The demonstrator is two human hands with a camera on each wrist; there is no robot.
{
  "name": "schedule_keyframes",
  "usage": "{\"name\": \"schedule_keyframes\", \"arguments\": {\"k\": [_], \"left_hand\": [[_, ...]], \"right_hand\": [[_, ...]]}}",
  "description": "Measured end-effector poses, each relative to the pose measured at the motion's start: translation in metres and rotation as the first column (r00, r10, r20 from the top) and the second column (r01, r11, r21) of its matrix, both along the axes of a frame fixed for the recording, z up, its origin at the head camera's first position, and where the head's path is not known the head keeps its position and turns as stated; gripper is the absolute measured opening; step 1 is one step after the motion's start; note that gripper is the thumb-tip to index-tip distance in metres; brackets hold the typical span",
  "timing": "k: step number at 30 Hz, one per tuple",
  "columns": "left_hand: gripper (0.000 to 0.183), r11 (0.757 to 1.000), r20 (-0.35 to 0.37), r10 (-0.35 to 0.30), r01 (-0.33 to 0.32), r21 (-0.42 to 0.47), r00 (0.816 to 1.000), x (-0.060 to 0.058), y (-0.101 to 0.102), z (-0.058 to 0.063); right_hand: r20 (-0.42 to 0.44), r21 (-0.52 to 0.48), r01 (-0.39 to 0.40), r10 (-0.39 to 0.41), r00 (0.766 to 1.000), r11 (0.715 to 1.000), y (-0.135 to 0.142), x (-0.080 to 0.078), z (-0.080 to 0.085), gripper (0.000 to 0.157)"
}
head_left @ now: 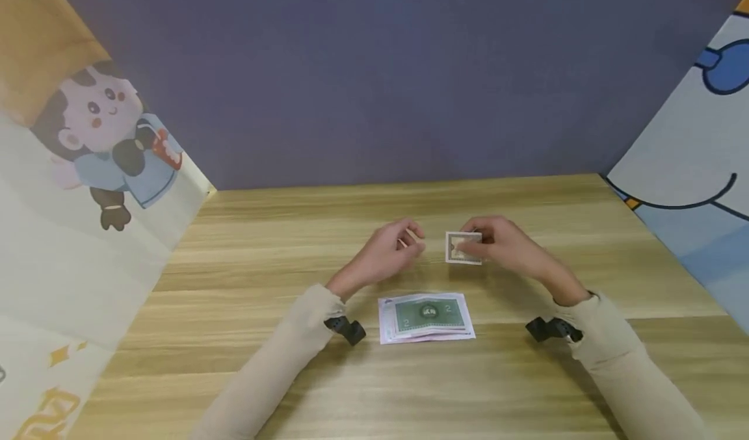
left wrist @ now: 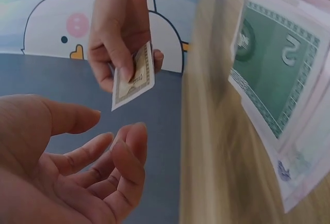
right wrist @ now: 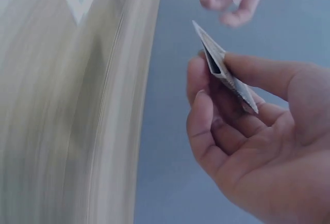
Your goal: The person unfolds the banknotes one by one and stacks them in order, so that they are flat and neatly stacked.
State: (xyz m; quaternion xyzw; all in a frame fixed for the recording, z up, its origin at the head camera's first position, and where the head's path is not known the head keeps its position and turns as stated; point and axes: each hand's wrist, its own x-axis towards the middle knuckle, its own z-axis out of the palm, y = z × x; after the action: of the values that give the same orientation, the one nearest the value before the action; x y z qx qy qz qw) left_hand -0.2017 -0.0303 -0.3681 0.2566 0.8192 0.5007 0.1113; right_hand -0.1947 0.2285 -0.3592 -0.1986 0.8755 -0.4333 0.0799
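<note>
Above the wooden table my right hand pinches a small folded banknote between thumb and fingers. In the right wrist view the folded banknote appears nearly edge-on, with a gap between its layers. My left hand hovers just left of it, fingers loosely bent and holding nothing; the left wrist view shows its thumb apart from the fingers. Nearer to me, a flat pile of banknotes lies on the table. On top is a green banknote marked 2, with a crease across its middle.
The wooden table meets a dark blue-grey panel at the back. Side walls with cartoon prints stand at left and right. A black wrist device is strapped at each sleeve cuff.
</note>
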Motion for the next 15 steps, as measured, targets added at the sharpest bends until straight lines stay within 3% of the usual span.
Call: {"name": "schedule_keyframes", "arguments": {"k": [6, 15], "left_hand": [[0.016, 1.0, -0.102, -0.008, 0.007, -0.012, 0.995, 0.006, 0.011, 0.009], [0.012, 0.999, -0.229, 0.043, -0.04, 0.019, 0.973, 0.027, -0.003, 0.008]], "right_hand": [[-0.069, -0.024, -0.049, 0.047, 0.996, 0.998, -0.013, 0.014, 0.005, 0.011], [-0.081, -0.09, -0.083, 0.075, 0.994, 0.993, -0.044, 0.031, 0.003, 0.011]]}}
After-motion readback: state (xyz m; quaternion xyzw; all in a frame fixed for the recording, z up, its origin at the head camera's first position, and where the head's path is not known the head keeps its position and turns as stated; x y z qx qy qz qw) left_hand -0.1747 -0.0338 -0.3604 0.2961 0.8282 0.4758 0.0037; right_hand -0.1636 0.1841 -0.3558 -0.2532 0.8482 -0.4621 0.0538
